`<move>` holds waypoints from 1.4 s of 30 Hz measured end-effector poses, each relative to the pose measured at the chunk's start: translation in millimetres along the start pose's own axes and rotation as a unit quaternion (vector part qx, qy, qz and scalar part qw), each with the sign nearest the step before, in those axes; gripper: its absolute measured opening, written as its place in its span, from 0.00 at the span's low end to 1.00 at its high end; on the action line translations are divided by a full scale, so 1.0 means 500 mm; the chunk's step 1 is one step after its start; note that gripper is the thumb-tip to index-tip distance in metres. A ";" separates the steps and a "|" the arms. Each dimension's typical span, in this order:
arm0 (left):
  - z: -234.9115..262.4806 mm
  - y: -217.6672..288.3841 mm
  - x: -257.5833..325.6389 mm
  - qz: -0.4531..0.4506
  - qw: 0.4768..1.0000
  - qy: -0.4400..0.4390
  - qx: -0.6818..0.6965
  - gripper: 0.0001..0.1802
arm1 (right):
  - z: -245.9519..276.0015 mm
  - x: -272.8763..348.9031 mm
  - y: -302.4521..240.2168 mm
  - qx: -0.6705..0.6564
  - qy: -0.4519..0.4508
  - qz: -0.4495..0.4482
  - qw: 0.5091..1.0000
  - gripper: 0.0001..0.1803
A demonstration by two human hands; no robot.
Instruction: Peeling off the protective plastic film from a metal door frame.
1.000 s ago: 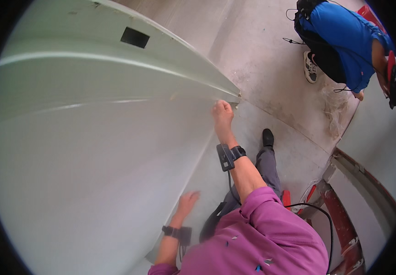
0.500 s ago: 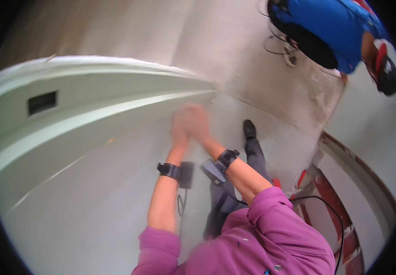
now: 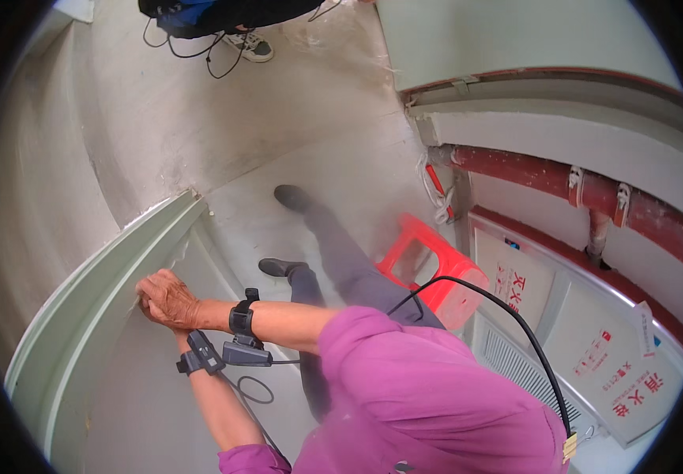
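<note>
My right hand [image 3: 171,300] is closed, its fingers curled close to the raised lip of a pale green metal door panel [image 3: 57,359]. A ragged, thin edge shows on the panel's face just beyond the knuckles. What the fingers pinch, if anything, is hidden. Beneath the right hand lies my left hand [image 3: 182,340], of which little more than the wrist shows; its fingers are covered. Both wrists wear black straps [image 3: 242,320] with small grey boxes and cables.
A red plastic stool [image 3: 456,292] stands by my legs. To the right, red pipes [image 3: 523,175] run above pale cabinet doors [image 3: 618,359] with red lettering. Another person's shoe [image 3: 254,47] and dark clothing appear at the top. A black cable [image 3: 507,304] arcs beside my back.
My view has swung right, bringing the stool, pipes and cabinet into sight. My hands, blurred together earlier, are now at the panel's edge. The other person appears at top left instead of top right.
</note>
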State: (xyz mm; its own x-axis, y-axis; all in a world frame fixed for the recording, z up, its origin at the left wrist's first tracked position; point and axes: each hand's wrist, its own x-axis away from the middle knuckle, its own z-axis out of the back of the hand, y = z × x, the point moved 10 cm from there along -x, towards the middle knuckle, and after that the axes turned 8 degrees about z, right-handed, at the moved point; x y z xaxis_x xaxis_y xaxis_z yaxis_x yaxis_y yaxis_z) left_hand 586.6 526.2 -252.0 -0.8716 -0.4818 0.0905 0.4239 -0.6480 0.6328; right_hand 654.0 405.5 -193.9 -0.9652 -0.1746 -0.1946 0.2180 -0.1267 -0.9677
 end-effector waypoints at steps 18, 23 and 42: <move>0.001 -0.035 -0.042 0.150 0.988 -0.002 0.039 0.10 | -0.004 0.031 0.121 -0.208 0.009 -0.179 0.962 0.10; -0.002 0.028 -0.007 0.088 0.996 -0.006 -0.011 0.13 | -0.004 0.008 0.095 -0.167 -0.008 -0.177 0.970 0.10; -0.020 -0.051 0.136 0.270 0.958 -0.084 0.047 0.11 | -0.001 -0.063 0.029 0.011 -0.042 0.141 0.989 0.05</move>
State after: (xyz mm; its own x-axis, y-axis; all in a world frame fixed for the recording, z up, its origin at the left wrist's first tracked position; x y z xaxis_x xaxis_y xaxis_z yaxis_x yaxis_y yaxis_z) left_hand 519.0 504.0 -269.7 -0.5613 -0.6254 0.5420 0.8076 -0.2707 0.5240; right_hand 687.5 409.4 -201.8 -0.8504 -0.2863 -0.4413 0.4807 -0.0820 -0.8730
